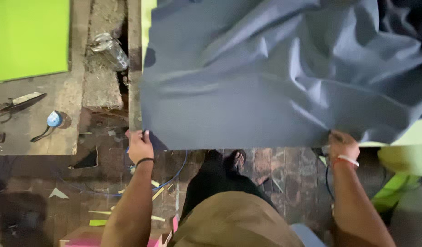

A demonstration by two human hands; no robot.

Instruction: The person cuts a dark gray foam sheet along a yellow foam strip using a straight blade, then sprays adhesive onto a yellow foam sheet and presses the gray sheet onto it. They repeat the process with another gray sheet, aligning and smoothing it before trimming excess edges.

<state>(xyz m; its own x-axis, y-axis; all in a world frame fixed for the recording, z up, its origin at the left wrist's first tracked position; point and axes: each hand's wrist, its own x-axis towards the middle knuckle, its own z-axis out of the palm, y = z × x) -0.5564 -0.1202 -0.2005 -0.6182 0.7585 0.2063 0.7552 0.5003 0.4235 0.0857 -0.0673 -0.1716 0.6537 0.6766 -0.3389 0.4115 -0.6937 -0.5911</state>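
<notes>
The left hand (140,145) and right hand (342,145) each pinch shut on the near edge of a grey-blue cloth (275,77), 2 grips well apart. Scissors (16,104) and a bottle (111,49) lie to the left.

A large sheet of grey-blue cloth (275,77) lies spread over the worktop, rumpled into long folds toward the right and smoother on the left. Its straight near edge hangs just past the worktop's front, pinched at both lower corners.
</notes>
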